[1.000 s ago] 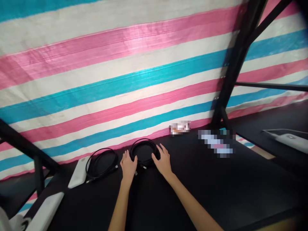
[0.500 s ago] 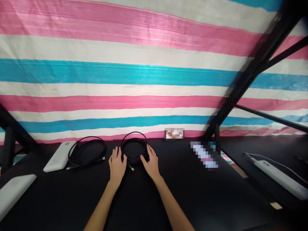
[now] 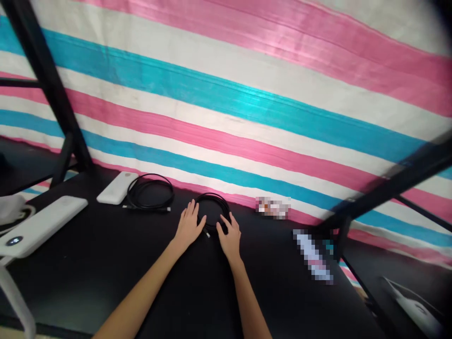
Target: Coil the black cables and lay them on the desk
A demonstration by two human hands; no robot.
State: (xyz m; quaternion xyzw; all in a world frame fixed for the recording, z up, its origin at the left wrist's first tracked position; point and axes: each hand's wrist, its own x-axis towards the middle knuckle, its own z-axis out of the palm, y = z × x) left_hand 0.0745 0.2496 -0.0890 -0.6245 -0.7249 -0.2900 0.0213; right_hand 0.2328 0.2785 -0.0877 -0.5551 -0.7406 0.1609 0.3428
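A coiled black cable (image 3: 215,196) lies on the black tabletop, with a metal-tipped plug (image 3: 206,233) at its near side. My left hand (image 3: 189,226) rests at the coil's left edge, fingers stretched out and thumb toward the plug. On the coil's right side lies my right hand (image 3: 230,238), its fingers apart and touching or just over the loops. Neither hand is closed round the cable. Left of my hands sits a second coiled black cable (image 3: 150,206), its plugs showing at the front, partly against a white power bank (image 3: 116,188).
A larger white power bank (image 3: 45,226) with a lit display and a white cable lies at the left. Blurred items (image 3: 312,256) lie to the right. Black frame posts (image 3: 52,89) and a striped sheet (image 3: 226,99) stand behind. Another white device (image 3: 418,310) is at far right.
The view has turned left and tilted, bringing more of the left side into sight. The near coil looks more gathered, its loose upper loop now lying with the others. My hands stay beside it.
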